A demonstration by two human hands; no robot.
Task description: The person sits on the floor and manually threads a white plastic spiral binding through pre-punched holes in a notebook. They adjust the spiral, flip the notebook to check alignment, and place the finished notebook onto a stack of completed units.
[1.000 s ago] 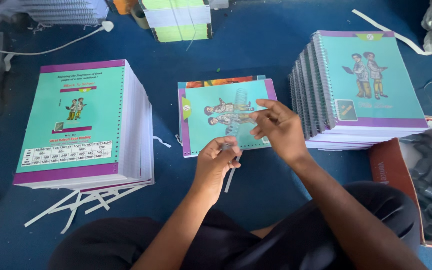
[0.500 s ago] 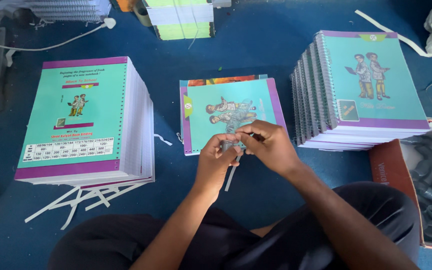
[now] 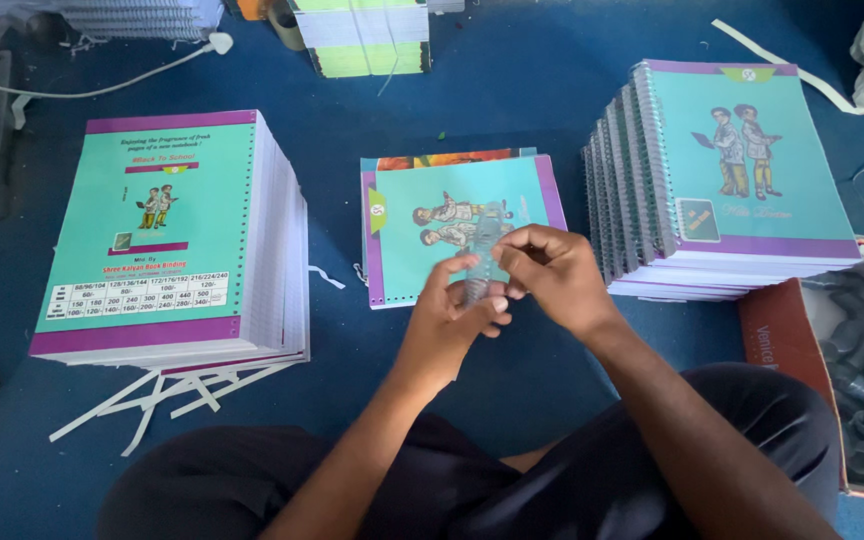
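Both hands meet over the near edge of a teal notebook (image 3: 452, 225) that lies flat on the blue floor (image 3: 512, 100). Between them is a clear spiral coil (image 3: 480, 262), a short see-through tube of plastic loops, pale and glassy, standing roughly upright and tilted a little towards the far side. The cover drawing shows through it, so its outline is faint, and its far end is hard to make out against the cover.

The left hand (image 3: 452, 315) pinches the near end of the coil with fingers curled around it. The right hand (image 3: 552, 275) closes its fingertips on the coil's upper part from the right, thumb and forefinger drawn together on it. The two hands touch each other around the coil.

The notebook has a teal cover with a purple band down its left and right edges, a cartoon of two figures, and a row of punched holes along the left side. It rests on another cover with orange showing at the far edge.

To the left stands a tall stack of unbound books (image 3: 167, 240) with white paper strips (image 3: 152, 395) at its near foot. To the right is a fanned stack of bound notebooks (image 3: 722, 180), and at the near right a cardboard box (image 3: 792, 340) of dark coils
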